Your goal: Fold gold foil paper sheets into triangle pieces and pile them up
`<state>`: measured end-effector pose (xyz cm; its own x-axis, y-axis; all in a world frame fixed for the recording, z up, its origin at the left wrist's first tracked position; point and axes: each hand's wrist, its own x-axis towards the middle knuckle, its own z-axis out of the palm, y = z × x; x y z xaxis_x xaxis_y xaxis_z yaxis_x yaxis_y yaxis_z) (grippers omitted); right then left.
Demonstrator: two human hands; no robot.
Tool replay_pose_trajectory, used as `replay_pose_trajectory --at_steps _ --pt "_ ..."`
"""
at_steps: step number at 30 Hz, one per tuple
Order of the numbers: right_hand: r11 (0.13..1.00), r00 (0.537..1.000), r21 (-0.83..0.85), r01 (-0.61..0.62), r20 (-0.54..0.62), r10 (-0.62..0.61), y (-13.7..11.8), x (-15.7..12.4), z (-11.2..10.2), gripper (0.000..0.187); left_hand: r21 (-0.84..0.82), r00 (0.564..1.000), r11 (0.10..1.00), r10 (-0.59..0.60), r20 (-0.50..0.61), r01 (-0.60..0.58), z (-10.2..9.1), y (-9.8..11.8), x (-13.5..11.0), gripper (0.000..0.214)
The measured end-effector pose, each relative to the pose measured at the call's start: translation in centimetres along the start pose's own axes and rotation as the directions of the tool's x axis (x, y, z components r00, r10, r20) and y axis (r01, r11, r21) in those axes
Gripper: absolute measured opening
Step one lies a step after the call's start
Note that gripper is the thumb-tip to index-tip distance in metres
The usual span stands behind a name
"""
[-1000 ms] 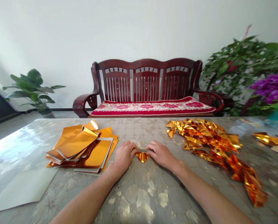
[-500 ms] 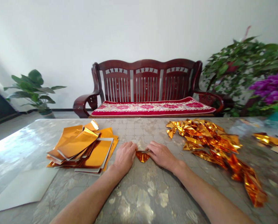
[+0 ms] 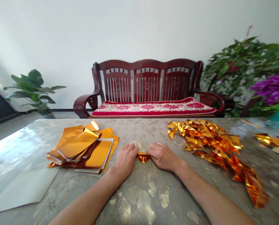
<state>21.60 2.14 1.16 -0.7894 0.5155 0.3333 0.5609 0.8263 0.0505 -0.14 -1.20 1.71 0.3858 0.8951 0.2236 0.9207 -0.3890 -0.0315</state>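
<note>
Between my two hands a small piece of folded gold foil paper (image 3: 143, 157) lies low over the table, its lower edge tapering towards me. My left hand (image 3: 127, 158) is closed on its left end, and my right hand (image 3: 163, 156) grips the right end. The fingertips of both hands are partly hidden behind the knuckles. Left of my hands rests a loose stack of flat gold foil sheets (image 3: 97, 154) with pale backs. To the right spreads a pile of folded gold foil pieces (image 3: 207, 134), trailing towards the near right.
The patterned grey table (image 3: 139, 200) fills the foreground. A pale flat sheet (image 3: 24, 190) lies at its left. Clear plastic (image 3: 246, 126) sits at the right. Behind are a dark red wooden bench (image 3: 146, 81), a potted plant (image 3: 36, 90), leafy vines (image 3: 242, 62) and purple flowers (image 3: 273, 87).
The upper edge of the foil piece now shows a gold band where a darker edge was, and the piece looks flatter. My right hand's fingers have curled in more.
</note>
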Motion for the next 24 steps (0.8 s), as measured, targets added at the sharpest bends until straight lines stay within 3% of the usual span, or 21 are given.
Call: replay_pose_trajectory --at_steps 7,14,24 --pt "0.999 1.0 0.033 0.014 -0.019 -0.013 0.18 -0.28 -0.21 0.022 0.03 1.0 0.999 0.025 0.005 -0.025 -0.39 0.3 -0.3 0.016" --pt "0.954 0.976 0.214 -0.212 -0.011 0.219 0.47 -0.29 0.53 0.023 0.048 0.999 0.999 -0.013 -0.037 0.015 -0.73 0.9 -0.23 0.014" --pt "0.901 0.95 0.307 -0.306 0.038 0.309 0.6 -0.12 0.58 0.017 0.056 0.999 0.997 -0.042 -0.028 0.043 -0.38 0.88 -0.13 0.014"
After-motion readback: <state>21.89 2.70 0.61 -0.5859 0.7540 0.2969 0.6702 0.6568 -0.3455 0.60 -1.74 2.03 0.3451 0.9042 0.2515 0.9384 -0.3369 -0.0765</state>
